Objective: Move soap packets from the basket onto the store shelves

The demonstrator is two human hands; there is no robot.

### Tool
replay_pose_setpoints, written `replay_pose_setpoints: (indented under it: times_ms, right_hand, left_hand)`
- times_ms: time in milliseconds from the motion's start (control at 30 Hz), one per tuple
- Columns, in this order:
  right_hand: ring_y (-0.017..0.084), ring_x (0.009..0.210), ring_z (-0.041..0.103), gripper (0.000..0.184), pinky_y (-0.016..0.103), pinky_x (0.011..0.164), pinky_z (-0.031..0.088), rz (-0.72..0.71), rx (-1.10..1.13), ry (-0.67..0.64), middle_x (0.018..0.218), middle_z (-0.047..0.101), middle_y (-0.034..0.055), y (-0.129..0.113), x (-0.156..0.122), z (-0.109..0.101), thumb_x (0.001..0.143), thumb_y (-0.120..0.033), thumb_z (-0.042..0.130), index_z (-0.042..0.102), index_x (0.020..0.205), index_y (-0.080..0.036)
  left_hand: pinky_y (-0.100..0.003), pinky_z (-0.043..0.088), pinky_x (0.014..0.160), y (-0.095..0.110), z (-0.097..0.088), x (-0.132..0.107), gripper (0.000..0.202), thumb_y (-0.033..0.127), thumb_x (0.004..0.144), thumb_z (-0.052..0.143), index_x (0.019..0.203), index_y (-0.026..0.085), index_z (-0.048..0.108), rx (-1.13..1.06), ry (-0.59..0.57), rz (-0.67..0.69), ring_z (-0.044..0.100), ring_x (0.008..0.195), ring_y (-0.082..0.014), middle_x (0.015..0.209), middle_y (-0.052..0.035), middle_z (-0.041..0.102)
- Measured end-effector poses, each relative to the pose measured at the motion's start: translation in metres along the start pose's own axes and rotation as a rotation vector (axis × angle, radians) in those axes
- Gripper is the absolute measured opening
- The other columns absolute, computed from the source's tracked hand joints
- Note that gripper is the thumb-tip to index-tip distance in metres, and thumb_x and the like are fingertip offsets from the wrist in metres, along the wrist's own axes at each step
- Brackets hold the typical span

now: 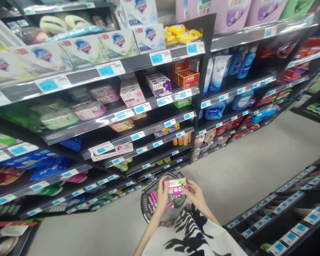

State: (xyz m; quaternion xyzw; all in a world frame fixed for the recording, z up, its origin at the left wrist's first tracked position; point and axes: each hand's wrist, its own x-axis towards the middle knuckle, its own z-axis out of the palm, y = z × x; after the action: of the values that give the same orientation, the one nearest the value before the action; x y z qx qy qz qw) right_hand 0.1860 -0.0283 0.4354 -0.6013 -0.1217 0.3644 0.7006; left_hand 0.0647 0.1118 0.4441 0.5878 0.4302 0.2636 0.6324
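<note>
Both my hands hold a small magenta-and-white packet [175, 187] with a green picture on it, above a basket. My left hand [163, 192] grips its left end, fingers closed round the edge. At the other end, the fingers of my right hand [194, 193] pinch the packet. Below sits a dark shopping basket [143, 202] with several similar magenta packets [152, 200] inside. My forearms and the packet hide part of the basket.
Tall black shelves [128, 115] of soap boxes [120, 42], LUX soap [160, 87] and blue bottles [214, 111] rise ahead. Another low shelf rack [282, 209] with price tags stands at right. Grey floor [256, 149] runs between them.
</note>
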Motion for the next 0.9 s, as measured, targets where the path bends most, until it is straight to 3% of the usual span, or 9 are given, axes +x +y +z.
replay_pose_setpoints:
  times_ms: [133, 267, 400, 467, 667, 800, 900]
  right_hand:
    - [0.027, 0.095, 0.075, 0.072, 0.04, 0.085, 0.062, 0.035, 0.022, -0.072, 0.118, 0.074, 0.0156, -0.025, -0.022, -0.003, 0.069, -0.056, 0.088, 0.067, 0.126, -0.018]
    - [0.027, 0.09, 0.077, 0.052, 0.041, 0.084, 0.062, 0.047, 0.065, -0.245, 0.112, 0.077, 0.0153, -0.046, -0.044, -0.009, 0.082, -0.058, 0.078, 0.073, 0.114, -0.018]
    - [0.027, 0.089, 0.077, 0.044, 0.039, 0.082, 0.061, 0.072, -0.017, -0.262, 0.108, 0.078, 0.0151, -0.052, -0.052, -0.007, 0.085, -0.057, 0.076, 0.076, 0.105, -0.018]
    - [0.028, 0.089, 0.077, 0.046, 0.038, 0.081, 0.061, 0.086, -0.022, -0.222, 0.108, 0.078, 0.0152, -0.05, -0.052, -0.006, 0.082, -0.06, 0.078, 0.077, 0.102, -0.018]
    - [0.03, 0.089, 0.077, 0.05, 0.041, 0.082, 0.061, 0.133, -0.028, -0.191, 0.107, 0.078, 0.0155, -0.046, -0.05, -0.008, 0.078, -0.062, 0.08, 0.079, 0.1, -0.018]
    - [0.03, 0.09, 0.076, 0.049, 0.041, 0.082, 0.06, 0.13, -0.037, -0.197, 0.107, 0.078, 0.0154, -0.047, -0.049, -0.008, 0.079, -0.061, 0.08, 0.079, 0.101, -0.017]
    - [0.03, 0.091, 0.076, 0.047, 0.039, 0.082, 0.06, 0.143, -0.034, -0.206, 0.11, 0.077, 0.0154, -0.048, -0.049, -0.006, 0.081, -0.06, 0.078, 0.079, 0.101, -0.017]
  left_hand:
    - [-0.03, 0.056, 0.083, 0.017, 0.01, -0.01, 0.053, 0.066, 0.082, 0.07, 0.117, 0.027, 0.064, -0.225, 0.019, -0.143, 0.067, 0.104, -0.0232, 0.118, -0.0053, 0.069]
    - [-0.022, 0.052, 0.059, 0.043, 0.011, -0.018, 0.038, 0.048, 0.085, 0.075, 0.109, 0.021, 0.063, -0.684, 0.0, -0.45, 0.065, 0.074, -0.0143, 0.1, -0.0041, 0.068]
    - [-0.013, 0.039, 0.041, 0.07, 0.001, -0.026, 0.01, 0.022, 0.096, 0.058, 0.104, 0.019, 0.064, -1.003, -0.205, -0.674, 0.048, 0.049, -0.0059, 0.081, -0.0027, 0.061]
    - [-0.008, 0.034, 0.038, 0.078, -0.005, -0.03, 0.02, 0.011, 0.096, 0.054, 0.109, 0.022, 0.064, -1.097, -0.275, -0.702, 0.043, 0.045, -0.0027, 0.078, -0.0011, 0.058]
    - [-0.003, 0.031, 0.036, 0.089, -0.01, -0.038, 0.035, -0.003, 0.092, 0.052, 0.112, 0.023, 0.063, -1.187, -0.218, -0.663, 0.042, 0.043, 0.0012, 0.08, 0.0014, 0.054]
    - [-0.004, 0.032, 0.038, 0.094, -0.01, -0.037, 0.023, -0.001, 0.093, 0.05, 0.1, 0.018, 0.061, -1.132, -0.217, -0.656, 0.044, 0.047, 0.0001, 0.081, -0.0004, 0.057]
    - [-0.009, 0.035, 0.041, 0.095, -0.01, -0.031, 0.007, 0.014, 0.096, 0.053, 0.098, 0.017, 0.059, -0.962, -0.18, -0.644, 0.049, 0.053, -0.0037, 0.084, -0.0029, 0.06]
